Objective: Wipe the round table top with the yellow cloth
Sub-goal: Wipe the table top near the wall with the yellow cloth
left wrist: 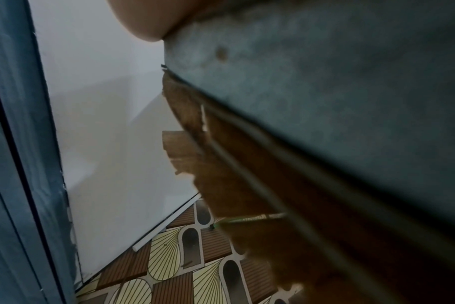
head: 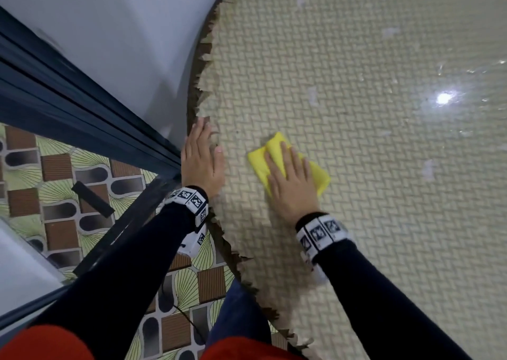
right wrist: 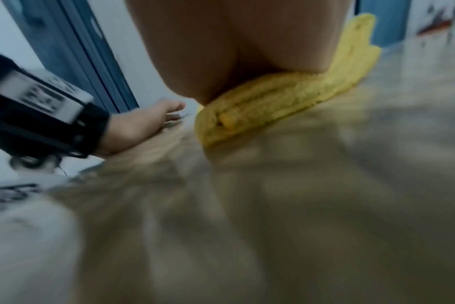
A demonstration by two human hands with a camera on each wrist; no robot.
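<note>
The round table top (head: 370,145) has a beige woven-pattern covering with a torn brown rim. A folded yellow cloth (head: 318,171) lies on it near the left rim. My right hand (head: 290,178) presses flat on the cloth with straight fingers. In the right wrist view the palm (right wrist: 221,51) sits on the folded cloth (right wrist: 268,102), and the picture is blurred. My left hand (head: 201,156) rests flat on the table's torn edge, fingers straight, left of the cloth. The left wrist view shows only the heel of the hand (left wrist: 148,18) and the table's underside (left wrist: 325,102).
A white wall (head: 109,44) and a dark blue door frame (head: 68,99) stand close to the table's left rim. Patterned floor (head: 55,181) with a black strip (head: 92,199) lies below. Pale scuffs and a light glare (head: 444,97) mark the table top at right.
</note>
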